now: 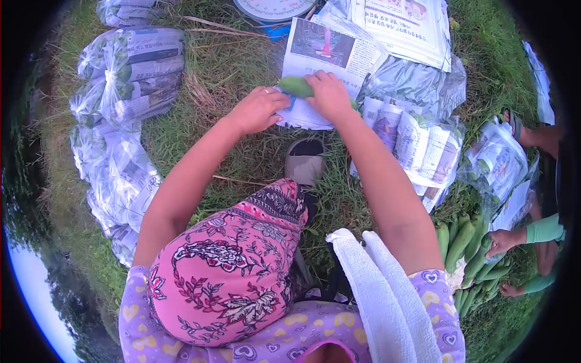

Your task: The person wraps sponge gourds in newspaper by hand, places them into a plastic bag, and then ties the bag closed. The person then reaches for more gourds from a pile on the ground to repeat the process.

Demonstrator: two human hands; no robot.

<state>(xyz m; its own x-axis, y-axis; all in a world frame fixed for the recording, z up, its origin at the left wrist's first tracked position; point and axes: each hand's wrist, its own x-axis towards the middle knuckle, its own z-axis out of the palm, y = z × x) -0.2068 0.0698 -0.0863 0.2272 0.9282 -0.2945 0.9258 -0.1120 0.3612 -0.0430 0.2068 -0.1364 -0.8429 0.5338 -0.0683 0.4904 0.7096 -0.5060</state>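
A green cucumber (295, 86) lies across a printed newspaper sheet (321, 48) in front of me. My right hand (330, 95) is closed over the cucumber's right part, and a bit of green shows past its fingers. At the sheet's left edge, my left hand (259, 110) has its fingers bent together on the paper, just below the cucumber's left end. The fingertips of that hand are partly hidden. More newspaper sheets (402, 30) are stacked beyond, on crumpled clear plastic (411, 81).
Plastic bags of newspaper-wrapped bundles (142, 66) line the left. Other wrapped bundles (420, 145) lie at the right, near a cucumber pile (463, 242) where another person's hand (499, 242) holds one. A round dial scale (275, 7) stands at the top, on grass.
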